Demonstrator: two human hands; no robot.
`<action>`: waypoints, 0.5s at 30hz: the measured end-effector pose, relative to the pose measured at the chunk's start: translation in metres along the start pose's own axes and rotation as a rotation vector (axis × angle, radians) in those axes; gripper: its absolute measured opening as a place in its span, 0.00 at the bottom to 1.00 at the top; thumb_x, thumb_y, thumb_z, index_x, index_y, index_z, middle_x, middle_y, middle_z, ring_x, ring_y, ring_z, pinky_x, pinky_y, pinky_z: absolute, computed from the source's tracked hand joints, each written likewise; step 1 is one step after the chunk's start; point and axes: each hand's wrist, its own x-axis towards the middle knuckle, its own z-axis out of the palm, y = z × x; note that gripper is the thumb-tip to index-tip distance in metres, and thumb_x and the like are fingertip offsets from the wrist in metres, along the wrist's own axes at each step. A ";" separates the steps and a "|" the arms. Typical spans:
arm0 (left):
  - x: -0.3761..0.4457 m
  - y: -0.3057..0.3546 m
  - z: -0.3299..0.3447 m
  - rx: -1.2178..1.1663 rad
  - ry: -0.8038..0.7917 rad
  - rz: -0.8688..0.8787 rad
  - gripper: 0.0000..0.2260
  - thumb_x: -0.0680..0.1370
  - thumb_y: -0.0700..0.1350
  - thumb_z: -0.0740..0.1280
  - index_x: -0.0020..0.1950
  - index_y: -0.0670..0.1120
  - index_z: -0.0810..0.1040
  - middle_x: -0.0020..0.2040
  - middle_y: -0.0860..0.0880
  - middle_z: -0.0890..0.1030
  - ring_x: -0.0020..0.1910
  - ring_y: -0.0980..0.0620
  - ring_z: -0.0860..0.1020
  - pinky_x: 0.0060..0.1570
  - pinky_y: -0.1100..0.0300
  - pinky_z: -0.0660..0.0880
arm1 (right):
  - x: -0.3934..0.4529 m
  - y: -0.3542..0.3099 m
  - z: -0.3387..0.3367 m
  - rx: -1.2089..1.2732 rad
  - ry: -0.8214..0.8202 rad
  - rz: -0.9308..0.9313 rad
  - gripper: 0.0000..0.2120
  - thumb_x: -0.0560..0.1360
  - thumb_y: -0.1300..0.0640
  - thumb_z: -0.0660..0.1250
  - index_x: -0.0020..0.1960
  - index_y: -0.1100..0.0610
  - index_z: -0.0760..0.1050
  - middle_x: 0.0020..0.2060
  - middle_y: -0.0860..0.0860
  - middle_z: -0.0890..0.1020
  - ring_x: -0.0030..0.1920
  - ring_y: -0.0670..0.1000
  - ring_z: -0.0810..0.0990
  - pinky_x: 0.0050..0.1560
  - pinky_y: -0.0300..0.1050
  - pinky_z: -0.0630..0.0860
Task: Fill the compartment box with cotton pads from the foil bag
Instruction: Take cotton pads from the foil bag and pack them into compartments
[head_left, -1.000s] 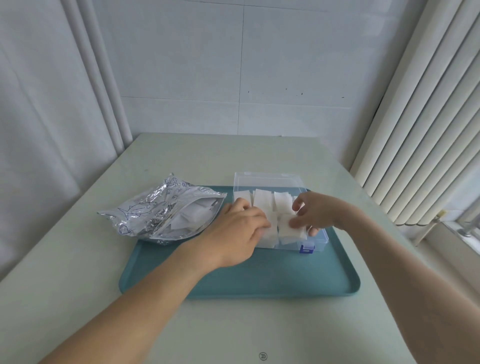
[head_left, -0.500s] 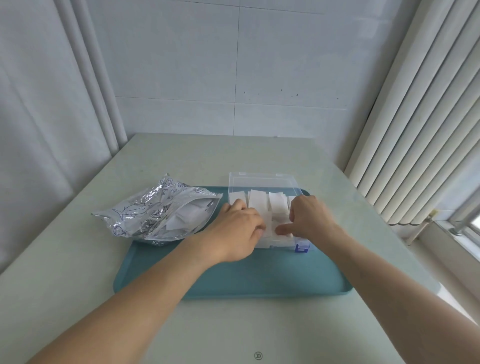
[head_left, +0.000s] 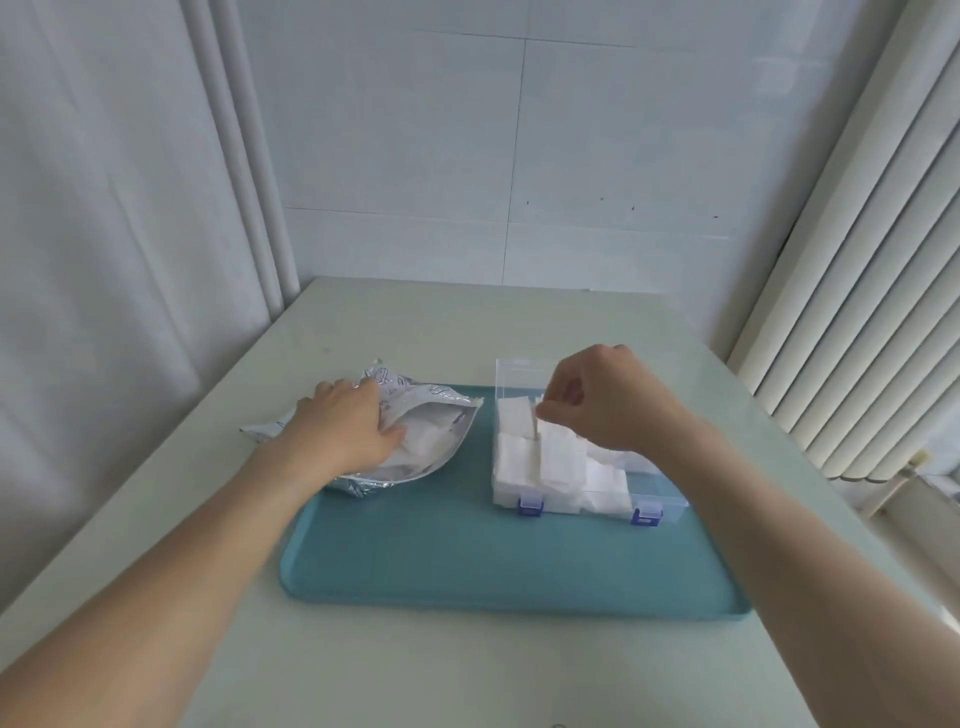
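Left hand gone from the box to the bag, right hand lifted above the pads.

Half a second ago both hands pressed on the clear plastic compartment box (head_left: 587, 467); now the left hand (head_left: 345, 428) lies flat, fingers spread, in the mouth of the crinkled silver foil bag (head_left: 415, 441), while the right hand (head_left: 602, 397) pinches 1 upright soft white square cotton pad (head_left: 535, 441) over the box. Both sit on the smooth teal plastic tray (head_left: 467, 561), on a pale table (head_left: 415, 670).
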 end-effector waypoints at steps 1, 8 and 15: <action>0.005 -0.008 0.001 -0.099 -0.027 -0.015 0.16 0.81 0.58 0.60 0.49 0.45 0.71 0.56 0.42 0.79 0.54 0.41 0.74 0.50 0.52 0.70 | 0.000 -0.020 0.005 0.091 -0.016 -0.058 0.04 0.74 0.54 0.73 0.43 0.55 0.84 0.36 0.47 0.84 0.39 0.47 0.81 0.42 0.37 0.77; 0.016 -0.039 0.001 -0.440 -0.075 -0.078 0.24 0.84 0.58 0.52 0.42 0.41 0.75 0.46 0.41 0.80 0.48 0.43 0.77 0.48 0.54 0.71 | 0.057 -0.080 0.108 -0.052 -0.217 -0.092 0.17 0.76 0.57 0.68 0.61 0.66 0.78 0.56 0.62 0.82 0.58 0.62 0.79 0.57 0.51 0.77; 0.028 -0.036 0.007 -0.389 -0.046 -0.050 0.23 0.85 0.54 0.52 0.44 0.39 0.75 0.51 0.34 0.81 0.52 0.38 0.78 0.46 0.53 0.68 | 0.085 -0.079 0.133 -0.166 -0.289 -0.146 0.15 0.75 0.48 0.71 0.59 0.54 0.78 0.53 0.54 0.81 0.55 0.56 0.80 0.46 0.44 0.71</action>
